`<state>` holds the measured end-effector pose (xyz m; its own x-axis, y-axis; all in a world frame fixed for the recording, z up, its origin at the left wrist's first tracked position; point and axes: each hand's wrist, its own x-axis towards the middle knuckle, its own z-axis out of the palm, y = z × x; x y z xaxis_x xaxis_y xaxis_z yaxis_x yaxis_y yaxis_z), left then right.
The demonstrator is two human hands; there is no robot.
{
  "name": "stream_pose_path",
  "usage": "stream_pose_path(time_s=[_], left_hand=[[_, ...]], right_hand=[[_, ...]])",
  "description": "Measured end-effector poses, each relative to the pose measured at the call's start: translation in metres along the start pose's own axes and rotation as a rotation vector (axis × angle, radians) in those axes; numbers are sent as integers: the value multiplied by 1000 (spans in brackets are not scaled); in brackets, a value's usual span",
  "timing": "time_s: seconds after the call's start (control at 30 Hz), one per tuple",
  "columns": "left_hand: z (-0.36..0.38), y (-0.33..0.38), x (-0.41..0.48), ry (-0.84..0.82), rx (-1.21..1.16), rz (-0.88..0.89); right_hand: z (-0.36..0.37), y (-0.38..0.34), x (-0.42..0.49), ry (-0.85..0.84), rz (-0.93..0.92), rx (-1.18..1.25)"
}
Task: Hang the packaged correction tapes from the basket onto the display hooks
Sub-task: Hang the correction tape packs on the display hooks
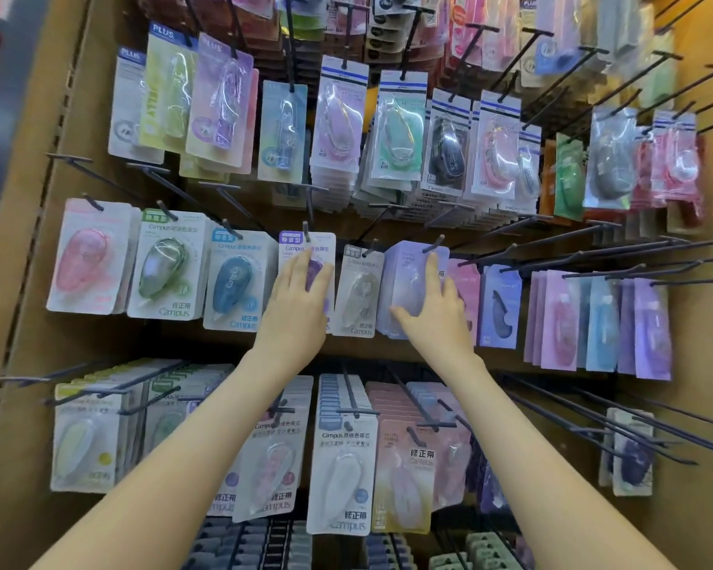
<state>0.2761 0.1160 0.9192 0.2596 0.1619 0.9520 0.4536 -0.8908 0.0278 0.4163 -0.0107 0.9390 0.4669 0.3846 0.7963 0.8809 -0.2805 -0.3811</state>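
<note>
Hanging looks well along: the left hand [295, 306] presses straight fingers [300, 270] on a hooked purple Campus correction tape pack [295, 245], the right hand [439, 314] at its 3 o'clock lies spread on the hooked lavender pack stack [404, 273]; no basket shows.

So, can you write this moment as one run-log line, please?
left hand: flat on purple Campus pack | right hand: flat against lavender pack stack on its hook | basket: not in view
</note>
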Motion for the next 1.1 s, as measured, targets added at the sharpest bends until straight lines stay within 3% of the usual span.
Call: stream_pose_path(time_s=[0.1, 0.2, 0.3, 0.4, 0.47, 0.57, 0.83, 1.0, 1.1], left_hand=[[-8, 5, -12, 45, -70, -3], [-23, 11, -40, 96, -86, 25], [-42, 14, -99, 170, -97, 69], [-54, 17, -186, 98, -168, 40], [-58, 14, -258, -4, -278, -37], [-56, -6, -383, -181, -365, -212], [-68, -25, -745, -994, -256, -822], [-71, 0, -946, -1254, -131, -1014], [-54, 16, -1055, -1354, -48, -1040]], right_hand=[[-2, -4, -18, -25, -19, -34], [-8, -14, -56, 59, -164, -4], [-2, -22, -121, 100, -319, 134], [22, -24, -204, 107, -437, 218], [48, -18, -264, -5, -446, 236], [93, -5, -362, -302, -343, 240], [209, 71, -645, -992, -9, 68], [276, 142, -840, -1306, 162, 13], [317, 194, -955, -1430, 266, 11]])
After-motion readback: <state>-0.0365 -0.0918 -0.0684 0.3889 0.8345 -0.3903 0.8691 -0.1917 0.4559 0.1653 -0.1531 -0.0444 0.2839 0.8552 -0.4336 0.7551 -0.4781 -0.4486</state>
